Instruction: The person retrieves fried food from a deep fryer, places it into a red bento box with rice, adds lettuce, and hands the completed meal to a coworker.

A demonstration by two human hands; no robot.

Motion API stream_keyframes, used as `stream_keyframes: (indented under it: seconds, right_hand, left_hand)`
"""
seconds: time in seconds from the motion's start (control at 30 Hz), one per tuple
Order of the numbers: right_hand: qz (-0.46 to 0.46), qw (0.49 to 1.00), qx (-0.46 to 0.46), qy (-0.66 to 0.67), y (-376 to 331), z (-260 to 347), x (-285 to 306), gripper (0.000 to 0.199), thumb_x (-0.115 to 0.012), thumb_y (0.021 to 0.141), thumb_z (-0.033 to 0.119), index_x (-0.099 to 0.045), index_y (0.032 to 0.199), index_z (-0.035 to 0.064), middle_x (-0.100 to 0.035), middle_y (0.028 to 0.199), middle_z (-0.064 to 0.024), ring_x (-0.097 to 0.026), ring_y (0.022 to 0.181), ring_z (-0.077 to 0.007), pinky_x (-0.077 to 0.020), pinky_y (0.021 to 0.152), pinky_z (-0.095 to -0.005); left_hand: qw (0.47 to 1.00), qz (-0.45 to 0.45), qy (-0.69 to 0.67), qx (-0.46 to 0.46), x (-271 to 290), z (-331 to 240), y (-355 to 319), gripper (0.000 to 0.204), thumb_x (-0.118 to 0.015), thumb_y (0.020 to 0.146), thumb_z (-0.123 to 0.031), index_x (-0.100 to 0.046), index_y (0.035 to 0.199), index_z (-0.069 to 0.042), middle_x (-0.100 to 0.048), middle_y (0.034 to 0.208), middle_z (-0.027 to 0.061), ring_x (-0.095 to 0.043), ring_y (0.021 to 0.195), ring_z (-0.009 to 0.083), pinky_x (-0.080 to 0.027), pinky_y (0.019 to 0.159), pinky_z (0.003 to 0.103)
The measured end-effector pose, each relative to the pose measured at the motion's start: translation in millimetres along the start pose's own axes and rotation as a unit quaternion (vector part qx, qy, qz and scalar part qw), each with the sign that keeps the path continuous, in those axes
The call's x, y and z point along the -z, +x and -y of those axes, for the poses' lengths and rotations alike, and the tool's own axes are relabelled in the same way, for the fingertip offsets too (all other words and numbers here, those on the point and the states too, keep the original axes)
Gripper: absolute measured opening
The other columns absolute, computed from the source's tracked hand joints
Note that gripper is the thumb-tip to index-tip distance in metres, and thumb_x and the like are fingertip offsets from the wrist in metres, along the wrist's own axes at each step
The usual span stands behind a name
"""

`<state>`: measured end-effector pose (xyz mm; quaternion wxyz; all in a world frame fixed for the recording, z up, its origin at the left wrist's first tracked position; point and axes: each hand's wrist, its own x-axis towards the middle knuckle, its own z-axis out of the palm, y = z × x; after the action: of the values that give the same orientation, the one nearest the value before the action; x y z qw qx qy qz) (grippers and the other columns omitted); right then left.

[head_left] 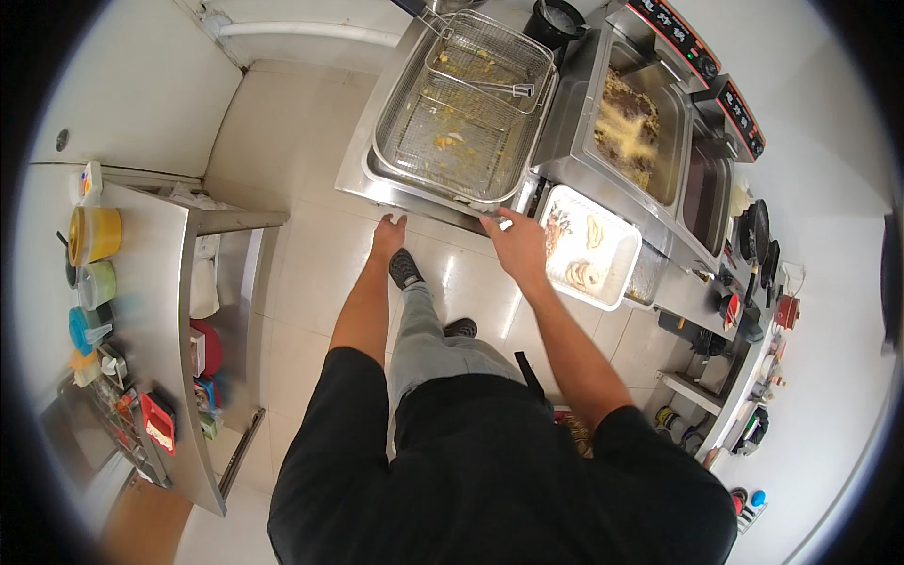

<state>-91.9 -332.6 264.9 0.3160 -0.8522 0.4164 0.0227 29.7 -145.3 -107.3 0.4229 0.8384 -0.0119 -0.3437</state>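
Note:
My left hand point(391, 235) hangs just off the front edge of a steel counter point(356, 174), fingers apart and holding nothing I can see. At the counter's right front corner, my right hand point(520, 247) is closed with its fingertips by a small shiny metal piece, which I cannot make out. On the counter, a large wire-mesh draining tray point(452, 174) holds yellow crumbs. A smaller wire fry basket point(539, 58) rests in its far part, with a metal handle across it. Beside my right hand sits a white tray point(617, 273) with several pale and brownish food pieces.
To the right stand a fryer with foaming oil point(629, 122) and brown food, and a second fryer with dark oil point(708, 193). A black bucket point(557, 21) is behind. At left, a steel table point(160, 273) carries a yellow tub point(97, 235) and several containers.

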Motion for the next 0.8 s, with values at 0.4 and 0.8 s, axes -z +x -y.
stream_keyframes:
  seconds: [0.4, 0.8]
  right_hand:
    - [-0.064, 0.914, -0.157, 0.369, -4, -29, -32, 0.025, -0.070, 0.089, 0.019, -0.067, 0.096, -0.0056, -0.066, 0.076, -0.0107, -0.067, 0.070, -0.0178, -0.0533, 0.059, -0.0293]
    - [0.134, 0.791, -0.240, 0.546, -118, -100, 10, 0.012, -0.066, 0.088, -0.003, -0.055, 0.088, 0.0021, -0.066, 0.089, -0.0095, -0.064, 0.073, -0.0139, -0.0558, 0.066, -0.0278]
  left_hand:
    - [0.990, 0.058, -0.125, 0.041, -29, -54, 46, 0.032, -0.063, 0.086, -0.016, -0.062, 0.115, -0.003, -0.069, 0.095, 0.0233, -0.067, 0.085, 0.0387, -0.056, 0.077, 0.040]
    - [0.989, 0.013, -0.061, -0.133, -68, 7, 105, 0.033, -0.064, 0.084, -0.014, -0.062, 0.115, -0.003, -0.069, 0.093, 0.0234, -0.068, 0.083, 0.0382, -0.056, 0.074, 0.040]
